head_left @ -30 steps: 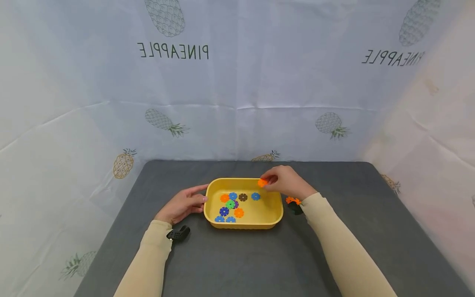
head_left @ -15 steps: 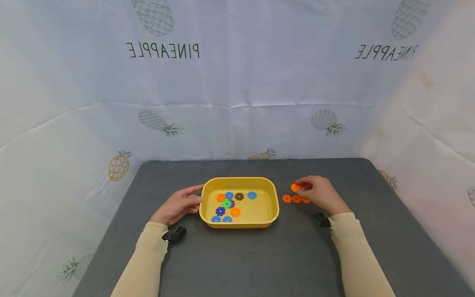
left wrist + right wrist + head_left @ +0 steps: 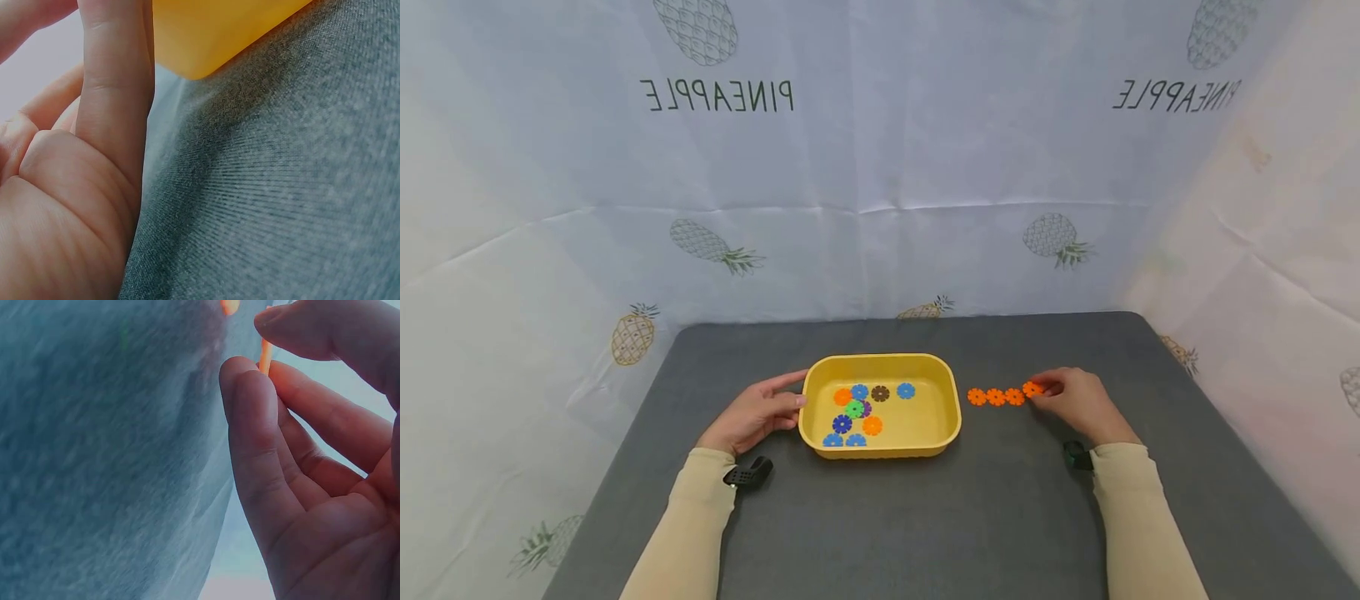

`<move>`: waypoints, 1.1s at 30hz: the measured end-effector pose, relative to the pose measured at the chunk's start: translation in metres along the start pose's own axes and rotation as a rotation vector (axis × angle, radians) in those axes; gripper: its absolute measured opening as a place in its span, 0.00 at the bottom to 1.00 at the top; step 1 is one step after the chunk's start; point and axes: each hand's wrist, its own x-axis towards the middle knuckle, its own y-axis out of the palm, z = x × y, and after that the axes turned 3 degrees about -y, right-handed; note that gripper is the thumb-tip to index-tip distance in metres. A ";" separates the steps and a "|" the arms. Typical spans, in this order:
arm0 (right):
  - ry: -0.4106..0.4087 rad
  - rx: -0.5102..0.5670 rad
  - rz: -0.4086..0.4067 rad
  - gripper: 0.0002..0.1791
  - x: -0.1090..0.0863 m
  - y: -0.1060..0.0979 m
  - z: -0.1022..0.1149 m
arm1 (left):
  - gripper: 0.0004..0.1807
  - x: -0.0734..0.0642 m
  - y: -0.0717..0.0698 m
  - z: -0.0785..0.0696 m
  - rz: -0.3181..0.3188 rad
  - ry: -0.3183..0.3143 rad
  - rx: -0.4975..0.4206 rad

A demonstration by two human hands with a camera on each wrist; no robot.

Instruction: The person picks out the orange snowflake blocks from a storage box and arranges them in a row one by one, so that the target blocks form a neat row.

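Observation:
My right hand [image 3: 1078,406] pinches an orange notched plastic disc [image 3: 1032,389] between thumb and fingers; the disc shows edge-on as an orange strip [image 3: 265,357] in the right wrist view. It sits at the right end of a row of orange discs [image 3: 996,397] on the table, right of the yellow tray [image 3: 880,452]. At the tray's left end rests my left hand [image 3: 754,417], its fingers fairly straight against the wall and the thumb tip right at the rim. Inside the tray lie several loose discs: blue ones [image 3: 906,391], orange ones [image 3: 872,426], a brown one [image 3: 880,393], a green one [image 3: 854,408] and a purple one.
A dark grey cloth-covered table [image 3: 895,525] carries everything. Behind and beside it hangs a white curtain [image 3: 955,167] with pineapple prints. Black straps with small devices [image 3: 749,473] sit at both wrists.
My right hand has gone from over the tray to the right with an orange disc, now down at the row's right end. The left hand stays at the tray, and the view has shifted slightly.

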 end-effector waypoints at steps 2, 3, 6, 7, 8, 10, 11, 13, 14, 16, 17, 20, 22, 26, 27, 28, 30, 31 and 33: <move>0.009 -0.001 0.006 0.23 -0.001 -0.001 -0.002 | 0.42 -0.001 0.000 0.000 0.001 0.007 0.004; 0.015 -0.003 0.009 0.23 -0.001 -0.001 -0.004 | 0.42 -0.001 0.000 0.001 0.003 0.008 0.004; 0.027 -0.008 0.023 0.22 -0.003 0.000 -0.007 | 0.42 -0.003 0.000 0.001 0.014 0.011 0.004; 0.028 -0.006 0.028 0.22 -0.003 0.000 -0.007 | 0.42 -0.003 0.000 0.001 0.017 0.010 0.005; 0.028 -0.005 0.030 0.22 -0.003 0.001 -0.008 | 0.42 -0.004 0.000 0.001 0.018 0.008 0.001; 0.029 -0.002 0.031 0.22 -0.001 0.001 -0.009 | 0.42 -0.004 0.001 0.001 0.013 0.007 -0.001; 0.027 0.000 0.032 0.22 -0.001 0.002 -0.009 | 0.42 -0.004 0.001 0.001 0.009 0.006 0.000; 0.023 0.000 0.034 0.22 0.000 0.002 -0.009 | 0.43 -0.004 0.002 -0.001 -0.001 0.002 -0.002; 0.023 -0.005 0.032 0.22 0.001 0.003 -0.009 | 0.43 -0.004 0.002 -0.001 -0.005 0.001 -0.003; 0.024 -0.011 0.033 0.22 0.002 0.003 -0.009 | 0.43 -0.004 0.003 -0.002 -0.007 0.000 -0.003; 0.024 -0.014 0.034 0.22 0.002 0.003 -0.009 | 0.43 -0.004 0.003 -0.002 -0.008 -0.001 -0.003; 0.026 -0.019 0.035 0.22 0.003 0.004 -0.009 | 0.43 -0.004 0.003 -0.003 -0.005 -0.002 -0.004; 0.026 -0.021 0.036 0.22 0.003 0.004 -0.009 | 0.43 -0.003 0.003 -0.003 -0.005 -0.001 -0.004; 0.029 -0.024 0.034 0.22 0.004 0.005 -0.009 | 0.43 -0.002 0.002 -0.002 -0.009 0.000 -0.007; 0.031 -0.023 0.034 0.22 0.004 0.005 -0.009 | 0.43 -0.002 0.002 -0.002 -0.009 0.001 -0.007; 0.032 -0.022 0.036 0.22 0.004 0.005 -0.009 | 0.44 -0.002 0.002 -0.002 -0.009 0.001 -0.008; 0.038 -0.017 0.041 0.23 0.004 0.005 -0.009 | 0.43 -0.002 0.002 -0.002 -0.007 0.002 -0.009; 0.040 -0.017 0.043 0.23 0.004 0.005 -0.009 | 0.43 -0.002 0.001 -0.002 -0.006 0.002 -0.010; 0.043 -0.013 0.046 0.24 0.004 0.004 -0.010 | 0.44 -0.001 0.001 -0.002 -0.005 0.001 -0.010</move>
